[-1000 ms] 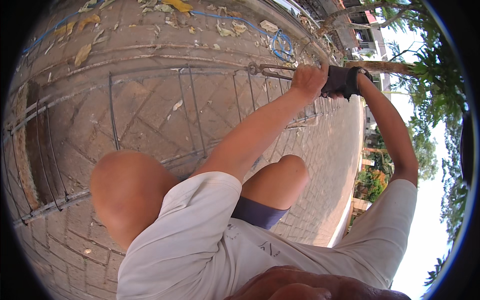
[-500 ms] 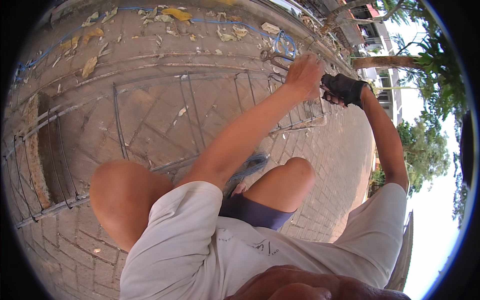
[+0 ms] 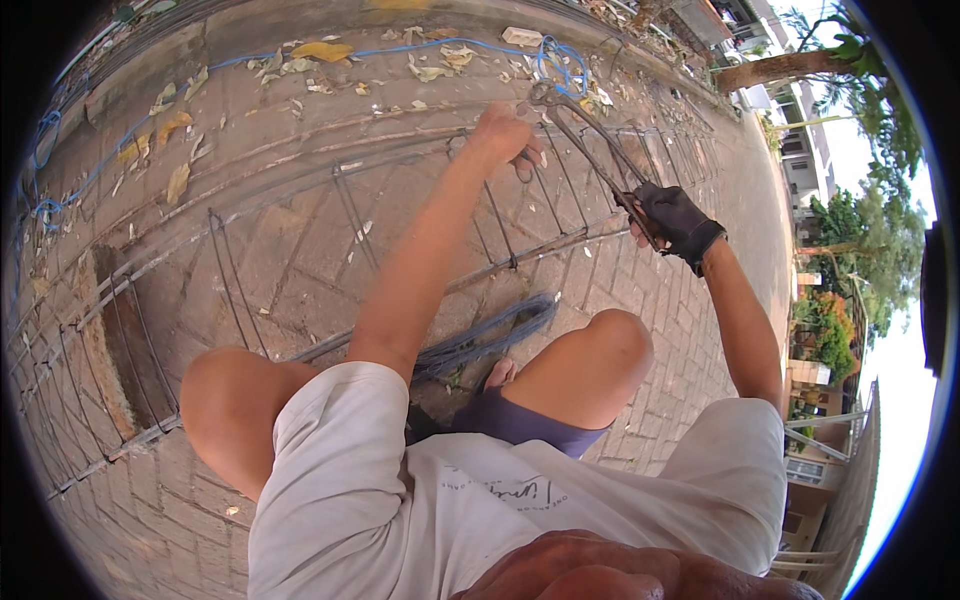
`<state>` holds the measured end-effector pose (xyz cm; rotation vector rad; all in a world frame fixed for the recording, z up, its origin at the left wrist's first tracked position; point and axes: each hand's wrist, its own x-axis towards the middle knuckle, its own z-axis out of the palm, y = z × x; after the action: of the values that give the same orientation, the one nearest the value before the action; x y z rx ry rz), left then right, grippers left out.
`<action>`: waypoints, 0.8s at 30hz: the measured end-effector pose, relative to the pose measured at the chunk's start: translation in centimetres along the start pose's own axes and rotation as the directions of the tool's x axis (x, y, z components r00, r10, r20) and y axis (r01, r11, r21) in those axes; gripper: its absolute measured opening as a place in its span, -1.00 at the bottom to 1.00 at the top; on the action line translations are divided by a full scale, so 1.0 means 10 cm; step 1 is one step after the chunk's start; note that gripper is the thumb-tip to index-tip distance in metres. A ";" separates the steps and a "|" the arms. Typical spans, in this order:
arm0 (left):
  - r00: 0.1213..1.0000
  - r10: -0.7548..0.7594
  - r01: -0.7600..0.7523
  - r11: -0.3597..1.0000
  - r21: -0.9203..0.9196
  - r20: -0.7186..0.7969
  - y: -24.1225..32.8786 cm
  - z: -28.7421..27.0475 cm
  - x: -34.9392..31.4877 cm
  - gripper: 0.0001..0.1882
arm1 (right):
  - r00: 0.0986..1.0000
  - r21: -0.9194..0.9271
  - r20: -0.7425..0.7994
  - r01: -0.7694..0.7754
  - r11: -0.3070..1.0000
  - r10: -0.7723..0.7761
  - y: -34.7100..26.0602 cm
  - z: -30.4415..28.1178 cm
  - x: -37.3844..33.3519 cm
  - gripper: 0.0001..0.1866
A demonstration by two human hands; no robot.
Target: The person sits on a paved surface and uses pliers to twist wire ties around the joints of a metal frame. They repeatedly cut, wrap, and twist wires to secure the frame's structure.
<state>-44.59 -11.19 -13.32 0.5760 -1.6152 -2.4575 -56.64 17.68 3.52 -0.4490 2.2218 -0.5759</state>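
Note:
My right hand [image 3: 680, 222], in a black fingerless glove, grips the long handles of a pair of tying pincers [image 3: 590, 140]. Their rounded jaws point up and to the left, near the far side of a steel rebar cage [image 3: 513, 262] lying on the paving. Bare and with its fingers curled, my left hand [image 3: 505, 138] hangs over the far bars of the cage, just left of the pincers' jaws. Whatever lies between those fingers is too small to make out. A bundle of dark tie wire [image 3: 490, 335] rests on the ground by my foot.
A rough wooden block [image 3: 105, 340] props the cage at the left. Beyond the cage, dry leaves and a blue cord [image 3: 400, 45] lie along a low concrete kerb. My bent knees stand close to the cage's near side. Trees and houses show at the right.
My hands have moved apart. The left went left over the cage; the right came nearer, and the pincers now show at full length. The whole view has shifted a little.

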 end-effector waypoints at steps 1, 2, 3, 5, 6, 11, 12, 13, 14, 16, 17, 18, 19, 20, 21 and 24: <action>0.998 0.053 -0.041 0.953 0.301 -0.032 0.03 -0.19 0.06 -0.65 | 0.998 -0.018 -0.055 0.009 1.000 -0.010 -0.02 -0.01 0.00 -0.63; 0.939 0.258 -0.076 0.800 0.595 -0.227 0.05 -0.35 0.11 -0.66 | 0.989 -0.248 -0.149 -0.020 0.969 -0.018 -0.09 -0.02 0.04 -0.62; 0.827 0.460 0.000 0.576 0.818 -0.324 0.05 -0.46 0.13 -0.67 | 0.925 -0.498 -0.173 0.216 0.840 -0.340 -0.15 -0.02 0.04 -0.60; 0.778 0.439 0.127 0.591 0.797 -0.450 0.09 -0.67 0.20 -0.66 | 0.602 -0.917 -0.072 0.273 0.290 -0.795 -0.33 -0.01 0.08 -0.54; 0.802 0.367 0.110 0.686 0.719 -0.472 0.10 -0.74 0.20 -0.67 | 0.554 -0.946 -0.068 0.228 0.230 -0.829 -0.44 0.00 0.11 -0.53; 0.987 -0.096 0.024 0.877 -0.479 -0.126 0.24 -0.88 0.15 -0.69 | 0.643 -0.852 -0.121 0.323 0.411 -0.756 -0.89 0.03 0.41 -0.49; 0.982 -0.064 -0.039 0.853 -0.521 -0.178 0.27 -0.87 0.14 -0.68 | 0.602 -0.814 -0.113 0.400 0.421 -0.790 -0.89 0.02 0.45 -0.57; 0.963 -0.082 -0.076 0.832 -0.550 -0.257 0.31 -0.84 0.13 -0.68 | 0.674 -0.781 -0.158 0.362 0.509 -0.722 -0.90 0.03 0.54 -0.59; 0.946 -0.060 -0.143 0.804 -0.577 -0.319 0.33 -0.81 0.11 -0.67 | 0.712 -0.745 -0.177 0.354 0.565 -0.679 -0.89 0.04 0.61 -0.61; 0.949 0.015 -0.204 0.792 -0.575 -0.315 0.34 -0.75 0.09 -0.72 | 0.899 -0.429 -0.063 0.367 0.825 -0.432 -0.86 0.02 0.69 -0.65; 0.945 0.047 -0.236 0.785 -0.573 -0.324 0.35 -0.74 0.09 -0.74 | 0.912 -0.419 -0.009 0.369 0.830 -0.410 -0.85 0.01 0.70 -0.66; 0.923 0.054 -0.296 0.731 -0.614 -0.381 0.35 -0.74 0.09 -0.76 | 0.936 -0.425 -0.009 0.315 0.849 -0.352 -0.86 -0.01 0.68 -0.66; 0.893 0.023 -0.344 0.679 -0.649 -0.450 0.35 -0.78 0.11 -0.78 | 0.960 -0.435 -0.058 0.222 0.873 -0.273 -0.88 -0.03 0.65 -0.66; 0.876 -0.033 -0.360 0.619 -0.698 -0.481 0.35 -0.80 0.13 -0.79 | 0.868 -0.705 -0.081 0.297 0.644 -0.489 -0.90 -0.03 0.61 -0.57; 0.821 -0.101 -0.428 0.542 -0.723 -0.562 0.34 -0.87 0.16 -0.80 | 0.765 -0.875 -0.068 0.263 0.407 -0.640 -0.94 -0.03 0.54 -0.51; 0.705 -0.273 -0.542 0.389 -0.745 -0.655 0.27 -1.32 0.24 -0.84 | 0.585 -0.982 0.074 -0.097 -0.160 -0.807 -1.13 -0.02 0.39 -0.33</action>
<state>-41.83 -24.27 -16.05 0.8970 0.1380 -2.0539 -57.76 6.44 7.30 -2.1781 2.7294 1.1288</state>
